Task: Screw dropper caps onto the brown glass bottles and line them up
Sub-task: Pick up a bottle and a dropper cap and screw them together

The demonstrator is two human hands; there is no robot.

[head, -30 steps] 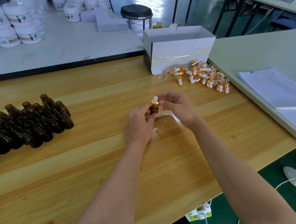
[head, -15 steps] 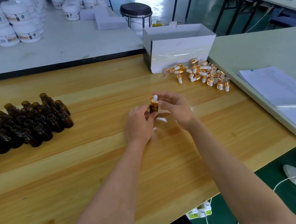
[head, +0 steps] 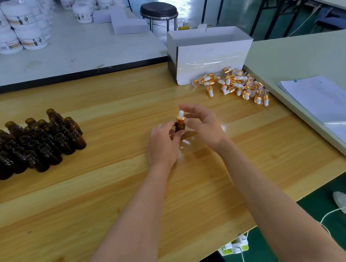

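At the middle of the wooden table (head: 111,207), my left hand (head: 165,143) grips a small brown glass bottle (head: 179,127) that stands upright. A gold dropper cap with a white bulb (head: 180,117) sits on the bottle's neck. My right hand (head: 202,124) is beside it, fingers curled round the cap from the right. A cluster of several uncapped brown bottles (head: 30,145) stands at the left of the table. A loose pile of gold and white dropper caps (head: 235,86) lies at the back right.
An open white cardboard box (head: 210,58) stands behind the cap pile. A stack of papers (head: 335,113) lies on the pale green table at the right. White tubs (head: 8,27) fill the far table, with a black stool (head: 158,11) near it.
The hands stay at the same bottle; my right hand's fingers have shifted a little round the cap. The bottle has not moved from its place.
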